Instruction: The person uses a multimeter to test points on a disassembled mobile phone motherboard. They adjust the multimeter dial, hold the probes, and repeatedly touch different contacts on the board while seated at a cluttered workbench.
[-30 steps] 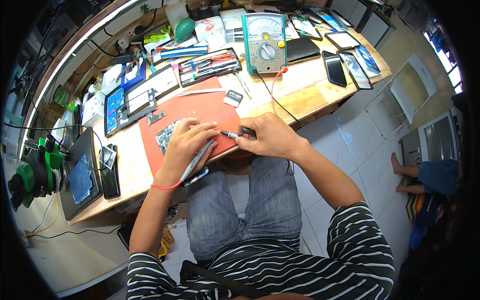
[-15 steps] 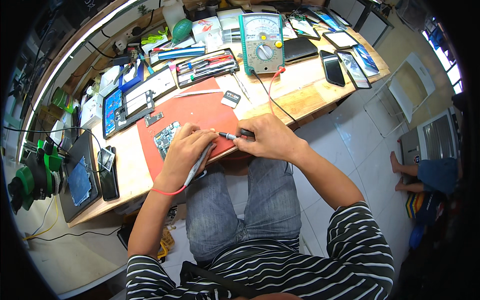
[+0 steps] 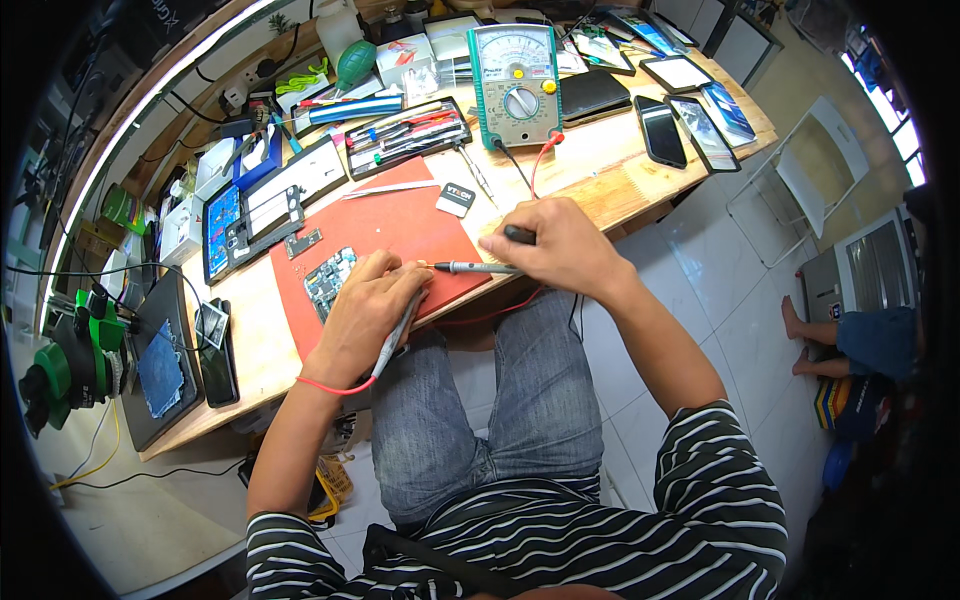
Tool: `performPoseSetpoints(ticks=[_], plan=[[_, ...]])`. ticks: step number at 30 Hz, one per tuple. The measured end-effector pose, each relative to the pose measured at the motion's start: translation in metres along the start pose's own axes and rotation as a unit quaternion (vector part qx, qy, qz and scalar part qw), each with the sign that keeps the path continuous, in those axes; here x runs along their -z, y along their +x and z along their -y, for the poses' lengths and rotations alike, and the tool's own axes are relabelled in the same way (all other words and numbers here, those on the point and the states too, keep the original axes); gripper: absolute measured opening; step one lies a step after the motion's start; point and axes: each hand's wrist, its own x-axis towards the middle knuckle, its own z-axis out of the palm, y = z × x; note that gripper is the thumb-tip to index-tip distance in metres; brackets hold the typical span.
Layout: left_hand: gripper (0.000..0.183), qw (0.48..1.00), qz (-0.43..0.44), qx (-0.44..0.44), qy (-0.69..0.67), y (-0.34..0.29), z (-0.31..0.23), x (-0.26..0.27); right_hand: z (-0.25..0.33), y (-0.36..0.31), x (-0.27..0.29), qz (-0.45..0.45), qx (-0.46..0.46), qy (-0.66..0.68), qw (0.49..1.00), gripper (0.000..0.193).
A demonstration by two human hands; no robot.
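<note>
My left hand (image 3: 375,300) is closed around a grey test probe (image 3: 392,342) whose red lead runs over my wrist. Its fingertips meet the front end of a second, slim grey probe with a black collar (image 3: 470,267), where a small orange-gold bit shows. The rear of that second probe goes under my closed right hand (image 3: 565,245). A short black handle-like piece (image 3: 520,234) sticks out of the same fist; its kind is hidden. Close to my left hand, a green circuit board (image 3: 328,283) lies on the red mat (image 3: 400,225).
Beyond the mat stands a green-framed analogue multimeter (image 3: 517,90) with red and black leads. A screwdriver set (image 3: 410,135), phones (image 3: 660,132), a small dark board (image 3: 303,242) and opened device frames (image 3: 300,180) surround it. A black phone (image 3: 219,365) lies at left.
My right hand has moved right and slightly up, away from my left hand. More of the second probe's length now shows between them. The left hand stays nearly in place.
</note>
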Motion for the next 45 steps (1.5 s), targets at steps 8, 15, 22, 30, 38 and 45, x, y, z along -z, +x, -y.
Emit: performPoseSetpoints(ticks=[8,15,22,30,38,45], plan=[[0.020,1.000,-0.007,-0.002,0.016,0.000,0.005,-0.003,-0.007,0.006,0.052,-0.225,-0.056,0.174,0.957,0.045],[0.021,1.000,-0.003,-0.003,0.024,0.001,0.005,-0.002,-0.011,0.027,0.089,-0.335,-0.022,0.129,0.933,0.054],[0.025,1.000,-0.014,-0.009,-0.006,0.010,-0.005,0.005,-0.017,0.043,0.101,-0.312,-0.036,0.116,0.942,0.040],[0.025,1.000,-0.002,-0.026,0.011,0.016,-0.006,0.008,-0.025,0.052,0.092,-0.313,-0.040,0.112,0.942,0.025],[0.027,1.000,-0.019,-0.012,-0.003,0.015,-0.005,0.003,-0.032,0.062,0.080,-0.300,-0.007,0.009,0.954,0.018],[0.027,1.000,-0.019,-0.018,0.004,0.016,-0.004,0.004,-0.032,0.065,0.081,-0.289,0.011,-0.031,0.957,0.020]])
